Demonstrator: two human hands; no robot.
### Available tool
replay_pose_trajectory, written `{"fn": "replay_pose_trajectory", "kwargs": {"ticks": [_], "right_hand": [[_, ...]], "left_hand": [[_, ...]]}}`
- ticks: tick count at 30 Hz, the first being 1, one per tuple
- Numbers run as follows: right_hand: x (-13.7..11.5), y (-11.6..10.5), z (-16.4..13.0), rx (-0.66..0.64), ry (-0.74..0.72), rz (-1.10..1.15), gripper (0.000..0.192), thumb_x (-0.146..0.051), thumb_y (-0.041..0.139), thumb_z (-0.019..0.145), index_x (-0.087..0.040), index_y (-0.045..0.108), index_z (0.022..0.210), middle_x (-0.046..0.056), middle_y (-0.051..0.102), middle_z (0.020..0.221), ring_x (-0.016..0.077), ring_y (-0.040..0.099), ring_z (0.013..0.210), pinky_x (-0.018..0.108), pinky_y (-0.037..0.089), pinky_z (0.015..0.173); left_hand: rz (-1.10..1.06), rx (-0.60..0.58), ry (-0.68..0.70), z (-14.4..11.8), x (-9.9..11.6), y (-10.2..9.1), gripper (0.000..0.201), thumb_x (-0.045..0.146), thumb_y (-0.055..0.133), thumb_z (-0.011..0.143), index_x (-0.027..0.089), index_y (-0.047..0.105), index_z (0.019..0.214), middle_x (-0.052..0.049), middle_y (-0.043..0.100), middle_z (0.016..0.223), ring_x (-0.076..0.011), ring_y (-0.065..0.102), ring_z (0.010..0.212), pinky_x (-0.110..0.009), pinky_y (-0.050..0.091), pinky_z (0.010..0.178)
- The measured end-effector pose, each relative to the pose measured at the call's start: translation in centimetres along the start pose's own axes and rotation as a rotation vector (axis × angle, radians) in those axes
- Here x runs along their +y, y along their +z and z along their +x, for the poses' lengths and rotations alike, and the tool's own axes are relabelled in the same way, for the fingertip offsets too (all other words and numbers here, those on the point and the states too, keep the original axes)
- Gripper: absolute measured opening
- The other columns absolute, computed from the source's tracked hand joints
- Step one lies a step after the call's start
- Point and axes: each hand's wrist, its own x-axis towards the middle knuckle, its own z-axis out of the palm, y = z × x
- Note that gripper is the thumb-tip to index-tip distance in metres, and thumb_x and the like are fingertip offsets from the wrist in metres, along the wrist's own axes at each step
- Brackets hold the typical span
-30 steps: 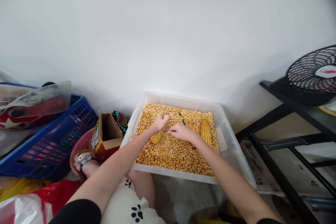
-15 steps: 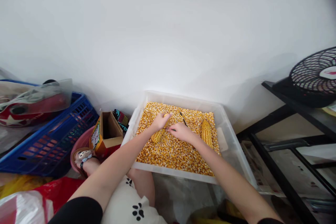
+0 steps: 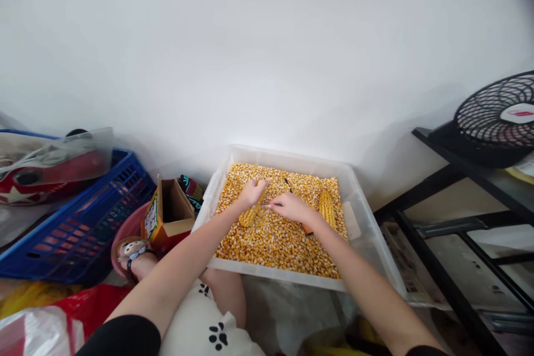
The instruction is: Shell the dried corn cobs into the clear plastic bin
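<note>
Now we pin corn cob (image 3: 250,214) with left hand (image 3: 251,193) over loose kernels (image 3: 275,239) in clear bin (image 3: 367,233) | cob's long axis slants toward us, leftward | right hand (image 3: 292,207) pinches thin dark tool (image 3: 287,184) just right, nearer.

1. The corn cob (image 3: 250,214) under the left hand (image 3: 251,193) is partly covered by the fingers — only its lower end shows.
2. The thin dark tool (image 3: 287,184) near the right hand (image 3: 292,207) is too small to identify; the hand hides most of it.
3. The fan (image 3: 496,118) is cut off by the right edge.
4. The blue crate (image 3: 79,222) runs off the left edge — its contents are unclear under clear plastic.
5. The print on the cardboard box (image 3: 169,214) is too small to read.
</note>
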Motion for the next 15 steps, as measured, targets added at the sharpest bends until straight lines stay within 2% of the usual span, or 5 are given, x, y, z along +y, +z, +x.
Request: {"fn": "replay_pose_trajectory", "kwargs": {"ticks": [3,10,15], "right_hand": [[-0.1,0.0,0.0,0.084,0.016,0.003,0.034,-0.032,0.042,0.084,-0.015,0.065,0.067,0.001,0.059,0.057,0.0085,0.042,0.051,0.021,0.024,0.052],[-0.5,1.2,0.4,0.110,0.072,-0.103,0.037,-0.035,0.037,0.087,-0.017,0.067,0.073,0.004,0.064,0.068,0.0108,0.050,0.058,0.022,0.028,0.057],[-0.7,1.2,0.4,0.097,0.103,-0.195,0.038,-0.034,0.034,0.088,-0.018,0.067,0.079,0.006,0.067,0.076,0.0132,0.055,0.065,0.023,0.031,0.060]], "left_hand": [[-0.090,0.013,-0.036,0.3,-0.3,-0.4,0.044,0.055,0.039,0.072,0.017,0.041,0.051,0.004,0.034,0.046,-0.0100,0.034,0.049,-0.023,0.027,0.049],[-0.147,0.039,-0.089,0.7,-0.7,-0.4,0.039,0.050,0.042,0.069,0.015,0.048,0.053,0.002,0.043,0.048,-0.0121,0.040,0.053,-0.023,0.031,0.052],[-0.136,0.073,-0.135,0.8,-1.0,-0.5,0.039,0.051,0.043,0.068,0.015,0.048,0.054,0.002,0.044,0.048,-0.0133,0.042,0.056,-0.024,0.033,0.053]]}}
